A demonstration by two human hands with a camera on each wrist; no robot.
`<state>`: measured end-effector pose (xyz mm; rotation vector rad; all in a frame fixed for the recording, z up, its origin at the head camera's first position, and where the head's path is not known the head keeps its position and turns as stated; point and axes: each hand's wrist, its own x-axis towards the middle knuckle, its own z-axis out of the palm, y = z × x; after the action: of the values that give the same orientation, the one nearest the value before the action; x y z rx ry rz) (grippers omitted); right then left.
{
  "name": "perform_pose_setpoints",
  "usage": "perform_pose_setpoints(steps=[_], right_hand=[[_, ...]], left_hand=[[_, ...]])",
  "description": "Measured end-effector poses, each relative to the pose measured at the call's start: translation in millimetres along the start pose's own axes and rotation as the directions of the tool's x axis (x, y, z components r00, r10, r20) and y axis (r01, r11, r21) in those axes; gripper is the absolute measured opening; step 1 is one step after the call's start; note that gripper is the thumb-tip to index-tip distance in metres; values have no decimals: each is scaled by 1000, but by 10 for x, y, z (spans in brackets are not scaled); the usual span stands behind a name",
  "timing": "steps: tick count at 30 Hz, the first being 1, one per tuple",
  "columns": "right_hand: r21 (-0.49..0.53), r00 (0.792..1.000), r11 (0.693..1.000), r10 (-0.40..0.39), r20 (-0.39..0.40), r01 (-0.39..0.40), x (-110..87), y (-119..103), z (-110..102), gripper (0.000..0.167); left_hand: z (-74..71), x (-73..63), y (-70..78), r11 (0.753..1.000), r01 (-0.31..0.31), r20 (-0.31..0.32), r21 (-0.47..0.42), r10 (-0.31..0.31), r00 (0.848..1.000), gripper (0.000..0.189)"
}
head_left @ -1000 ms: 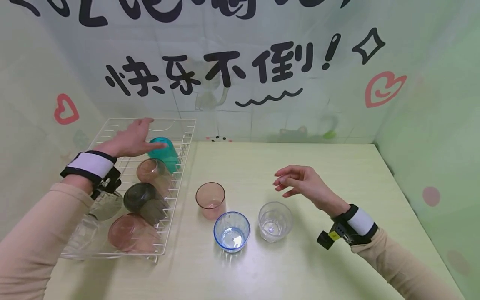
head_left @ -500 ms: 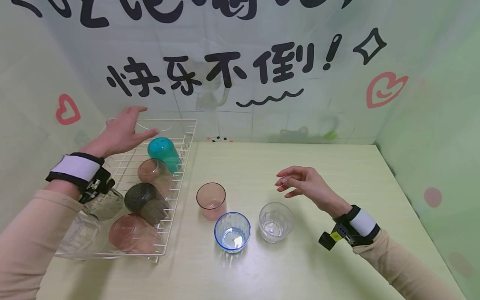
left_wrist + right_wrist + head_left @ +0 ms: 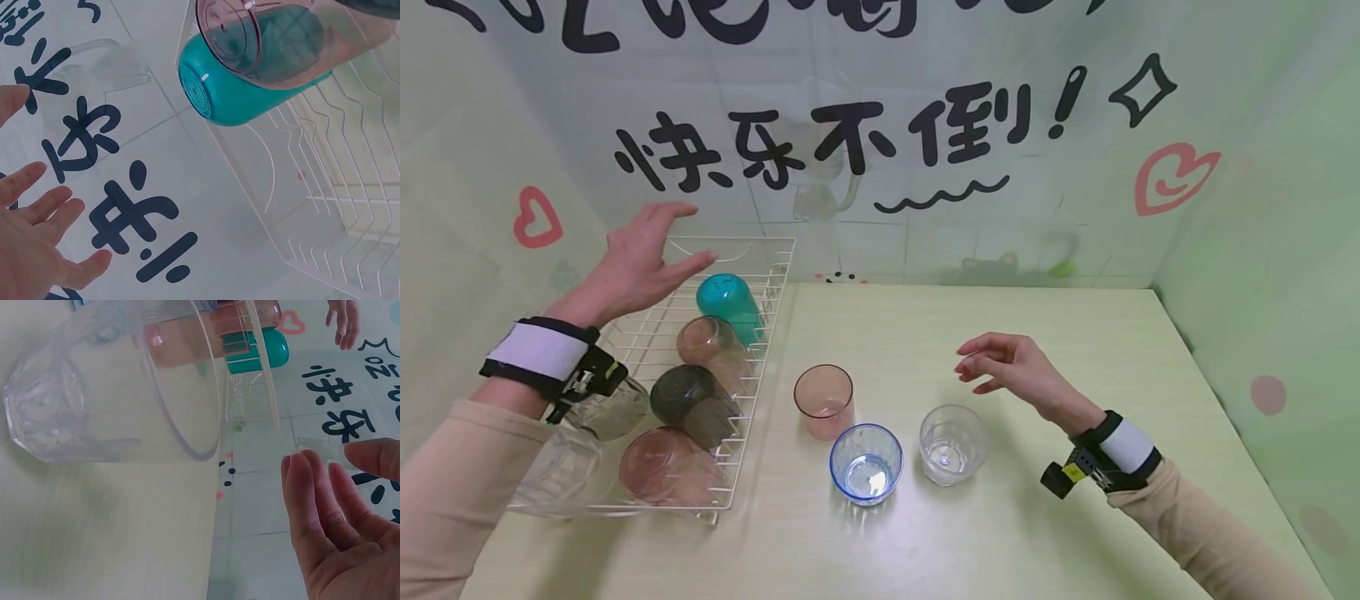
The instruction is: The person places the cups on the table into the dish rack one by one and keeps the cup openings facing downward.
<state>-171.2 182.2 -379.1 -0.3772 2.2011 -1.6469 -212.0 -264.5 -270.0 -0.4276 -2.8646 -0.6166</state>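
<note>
My left hand (image 3: 636, 260) hovers above the back left of the white wire rack (image 3: 790, 258), fingers spread, holding nothing. Nearest to it is a teal cup (image 3: 728, 302) lying in the rack, its base toward the hand. In the left wrist view the fingers (image 3: 37, 206) show apart from that cup. My right hand (image 3: 1018, 371) hangs over the table with loosely bent fingers and nothing in them. Just below it stands a clear glass (image 3: 953, 446), upright. A blue-rimmed glass (image 3: 865, 467) and a pinkish-brown glass (image 3: 823, 404) stand upright to its left.
In front of the teal cup, the rack holds a brown glass (image 3: 711, 346), a dark grey glass (image 3: 688, 400), a pink glass (image 3: 662, 467) and clear glasses (image 3: 561, 467) on the left. A printed backdrop (image 3: 850, 242) closes off the table's back.
My left hand has moved left and up, away from the teal cup, which now shows in full. The right hand has stayed nearly in place.
</note>
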Motion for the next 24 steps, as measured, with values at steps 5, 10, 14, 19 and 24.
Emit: perform_pose_setpoints(steps=[5, 10, 14, 19, 24], right_hand=[[-83, 1000, 996, -13, 16, 14, 18, 52, -6, 27], [-187, 998, 981, -44, 34, 50, 29, 81, 14, 29], [-258, 996, 962, -77, 51, 87, 35, 93, 34, 29], [-313, 992, 943, -95, 83, 117, 31, 96, 70, 30], [-371, 987, 916, -120, 104, 151, 9, 89, 111, 35]], left_hand=[[15, -33, 24, 1000, -20, -17, -10, 19, 1000, 62], [55, -68, 68, 998, -64, -29, -5, 64, 998, 60], [99, -81, 126, 993, -122, -49, 5, 122, 991, 59], [180, -95, 217, 975, -221, -93, 22, 222, 971, 56], [278, -131, 336, 964, -265, -98, -1, 263, 960, 54]])
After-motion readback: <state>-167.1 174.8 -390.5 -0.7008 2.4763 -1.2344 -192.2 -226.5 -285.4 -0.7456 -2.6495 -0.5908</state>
